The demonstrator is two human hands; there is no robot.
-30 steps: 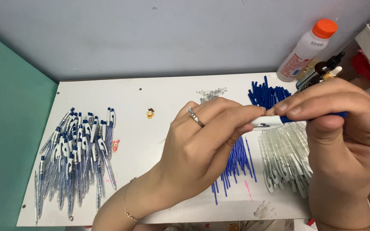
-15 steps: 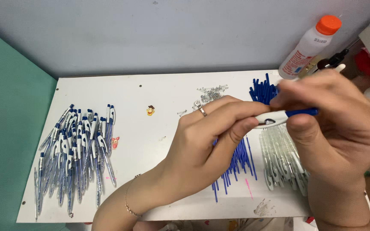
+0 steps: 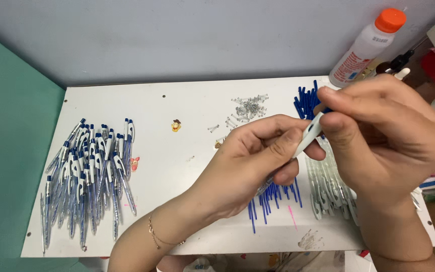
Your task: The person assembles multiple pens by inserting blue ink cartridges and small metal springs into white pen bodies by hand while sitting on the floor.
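Both hands pinch one white pen barrel (image 3: pixel 308 137) above the counter (image 3: pixel 177 161) — left hand (image 3: pixel 258 161) closed on its lower end, right hand (image 3: pixel 378 131) on the top. A slipped grip could likely drop it among the blue refills (image 3: pixel 270 199). Finished pens (image 3: pixel 86 176) lie left; a bottle (image 3: pixel 366 48) stands by the wall.
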